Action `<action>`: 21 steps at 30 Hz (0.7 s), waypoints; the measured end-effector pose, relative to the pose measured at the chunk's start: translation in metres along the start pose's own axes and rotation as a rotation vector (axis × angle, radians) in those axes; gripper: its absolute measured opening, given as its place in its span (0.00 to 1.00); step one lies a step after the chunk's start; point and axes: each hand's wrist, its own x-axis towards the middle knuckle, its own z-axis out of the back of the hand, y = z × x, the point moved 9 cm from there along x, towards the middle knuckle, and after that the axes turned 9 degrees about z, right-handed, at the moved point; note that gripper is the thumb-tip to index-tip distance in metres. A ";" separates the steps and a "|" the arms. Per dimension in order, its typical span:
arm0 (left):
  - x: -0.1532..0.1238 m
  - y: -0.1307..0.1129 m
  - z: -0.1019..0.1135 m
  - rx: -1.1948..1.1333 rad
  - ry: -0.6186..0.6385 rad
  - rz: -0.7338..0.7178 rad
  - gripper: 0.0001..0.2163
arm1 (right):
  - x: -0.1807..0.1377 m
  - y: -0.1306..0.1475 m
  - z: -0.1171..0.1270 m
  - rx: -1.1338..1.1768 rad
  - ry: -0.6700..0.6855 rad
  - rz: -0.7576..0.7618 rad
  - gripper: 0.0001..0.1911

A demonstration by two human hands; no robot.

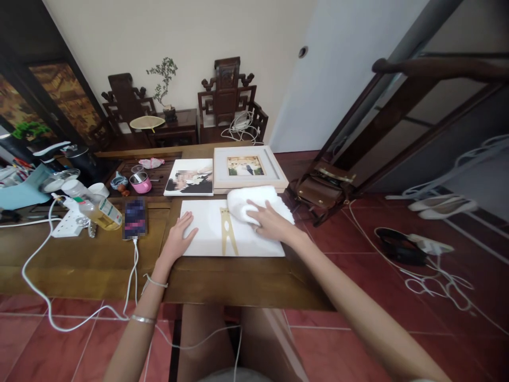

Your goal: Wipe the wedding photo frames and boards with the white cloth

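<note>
A flat white panel (pixel 204 229) with a gold emblem lies on the wooden table in front of me. My left hand (pixel 181 236) rests on its left edge, fingers stretched out and holding nothing. A folded white towel (pixel 242 200) covers the panel's upper right part. My right hand (pixel 270 220) grips this towel from above, pressing it against the panel; its fingers are partly sunk in the fabric. Just behind the panel are a photo print (pixel 191 178) and a framed picture (pixel 246 165) in a pale, deep frame.
To the left on the table (pixel 151 270) are a phone (pixel 135 218) on a cable, an oil-coloured bottle (pixel 104 212), a power strip (pixel 67 224) and a pink cup (pixel 140 182). A wooden chair with a brown bag (pixel 324 190) stands right. Cables lie on the red floor.
</note>
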 end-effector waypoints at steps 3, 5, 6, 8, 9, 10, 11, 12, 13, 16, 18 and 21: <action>-0.001 0.000 0.000 -0.003 -0.014 0.000 0.21 | -0.034 0.026 -0.005 0.005 0.063 0.024 0.25; -0.001 0.000 0.000 -0.005 -0.018 -0.004 0.20 | -0.055 0.048 -0.002 0.013 0.058 0.059 0.28; -0.001 0.000 -0.001 -0.005 -0.017 -0.007 0.20 | -0.064 0.057 0.000 0.021 0.050 0.075 0.28; -0.001 0.000 -0.001 -0.006 -0.016 -0.011 0.20 | -0.071 0.066 0.003 0.040 0.038 0.080 0.28; -0.001 0.000 -0.001 -0.006 -0.016 -0.012 0.20 | -0.070 0.065 0.004 0.045 0.033 0.071 0.28; -0.001 0.001 -0.001 -0.007 -0.016 -0.012 0.20 | -0.065 0.062 0.004 0.046 0.027 0.060 0.27; -0.001 0.001 -0.001 -0.007 -0.016 -0.012 0.20 | -0.058 0.056 0.004 0.043 0.022 0.049 0.27; -0.001 0.001 -0.001 -0.008 -0.016 -0.011 0.20 | -0.048 0.049 0.003 0.035 0.018 0.039 0.27; -0.001 0.001 -0.001 -0.009 -0.013 -0.011 0.21 | -0.038 0.039 0.001 0.022 0.017 0.027 0.27; -0.001 0.002 -0.001 -0.008 -0.002 -0.007 0.21 | -0.005 0.010 -0.004 -0.015 0.024 -0.016 0.27; 0.000 0.003 -0.001 -0.008 0.001 0.003 0.21 | 0.010 -0.004 -0.005 -0.026 0.024 -0.035 0.27; 0.000 0.004 -0.001 -0.013 -0.004 0.019 0.21 | 0.015 -0.008 -0.003 -0.029 0.022 -0.041 0.27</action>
